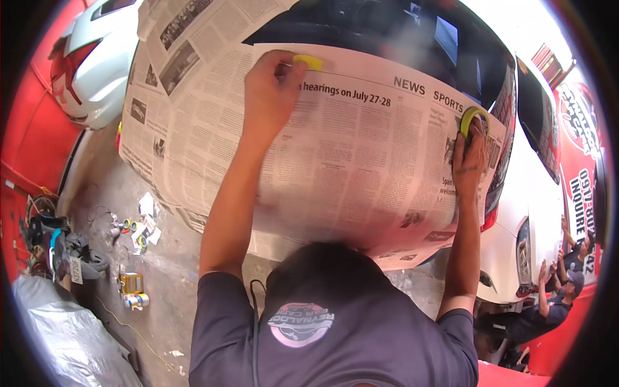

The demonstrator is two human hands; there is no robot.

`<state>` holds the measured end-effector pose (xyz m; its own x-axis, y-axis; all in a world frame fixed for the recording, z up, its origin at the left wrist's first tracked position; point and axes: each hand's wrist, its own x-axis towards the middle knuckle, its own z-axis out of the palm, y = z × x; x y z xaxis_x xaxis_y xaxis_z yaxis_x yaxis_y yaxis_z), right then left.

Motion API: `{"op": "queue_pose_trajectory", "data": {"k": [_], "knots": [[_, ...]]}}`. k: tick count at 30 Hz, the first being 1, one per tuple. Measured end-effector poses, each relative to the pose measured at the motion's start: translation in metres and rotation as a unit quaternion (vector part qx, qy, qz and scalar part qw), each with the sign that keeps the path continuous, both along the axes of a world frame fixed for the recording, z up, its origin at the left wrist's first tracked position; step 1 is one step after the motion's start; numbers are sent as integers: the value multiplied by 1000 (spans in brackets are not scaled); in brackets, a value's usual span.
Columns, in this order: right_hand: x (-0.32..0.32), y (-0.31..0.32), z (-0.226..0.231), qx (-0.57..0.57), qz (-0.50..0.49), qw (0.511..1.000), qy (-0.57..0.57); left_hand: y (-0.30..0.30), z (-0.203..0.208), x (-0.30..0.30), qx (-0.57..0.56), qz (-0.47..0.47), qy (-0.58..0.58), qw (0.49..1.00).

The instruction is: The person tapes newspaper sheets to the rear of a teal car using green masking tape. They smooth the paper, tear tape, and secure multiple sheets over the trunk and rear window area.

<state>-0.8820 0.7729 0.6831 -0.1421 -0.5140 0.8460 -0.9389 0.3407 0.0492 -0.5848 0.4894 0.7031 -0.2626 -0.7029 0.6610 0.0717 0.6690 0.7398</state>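
Note:
Sheets of newspaper lie over the rear of a dark car, draping down its near side. Toward the upper edge of the front sheet, my left hand is closed, fingertips pinching a short strip of yellow tape against the paper. My right hand is at the sheet's right side, its fingers wrapped round a yellow-green tape roll. The palm side of that hand is hidden. More newspaper overlaps on the car's left part.
Several tape rolls and paper scraps lie on the floor at left, near a yellow box. A silver cover fills the lower left. White cars stand at upper left and right. Another person works at the right.

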Motion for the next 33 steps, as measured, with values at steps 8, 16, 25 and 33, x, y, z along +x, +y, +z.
{"op": "queue_pose_trajectory", "data": {"k": [8,16,25,33], "knots": [[-2,0,-2,-17,9,999,-29,-34,21,-2,119,-26,66,990],[1,1,0,-28,18,999,-38,-33,23,-7,48,102,29,993],[-1,0,0,-14,2,999,-39,-39,22,-12,26,153,8,988],[-4,1,-3,-13,13,999,-48,-40,20,-18,-8,220,-1,975]]}}
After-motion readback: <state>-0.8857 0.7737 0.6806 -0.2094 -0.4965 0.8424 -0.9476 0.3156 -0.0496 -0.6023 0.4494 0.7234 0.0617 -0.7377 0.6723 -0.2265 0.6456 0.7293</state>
